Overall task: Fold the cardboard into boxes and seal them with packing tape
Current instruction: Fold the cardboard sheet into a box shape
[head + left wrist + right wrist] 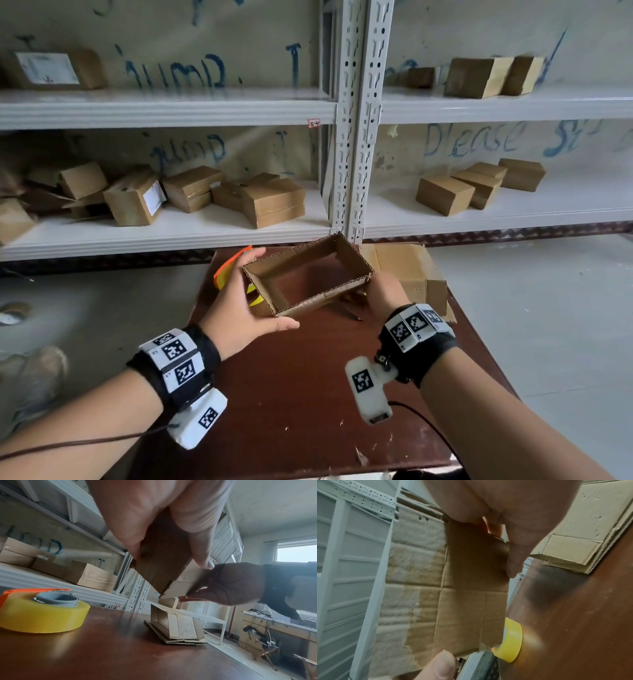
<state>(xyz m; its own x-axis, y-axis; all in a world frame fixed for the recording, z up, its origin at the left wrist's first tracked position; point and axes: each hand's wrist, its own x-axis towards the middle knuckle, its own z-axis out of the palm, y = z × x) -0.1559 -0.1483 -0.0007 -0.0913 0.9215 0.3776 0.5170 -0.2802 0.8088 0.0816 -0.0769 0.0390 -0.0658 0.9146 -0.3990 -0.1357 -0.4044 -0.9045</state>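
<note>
Above the brown surface [308, 394], I hold the opened cardboard sleeve [308, 274] in mid-air, my left hand [239, 308] gripping one end, my right hand [385, 291] pinching the other. Squared but unflapped, it next needs its bottom flaps folded shut, then the yellow tape roll [42, 612] lying just beside.

Head camera looks down from above at brown table [308, 394]. Wrist cameras sit low, very close. All see cardboard box [308, 274], tape roll [42, 615].
</note>
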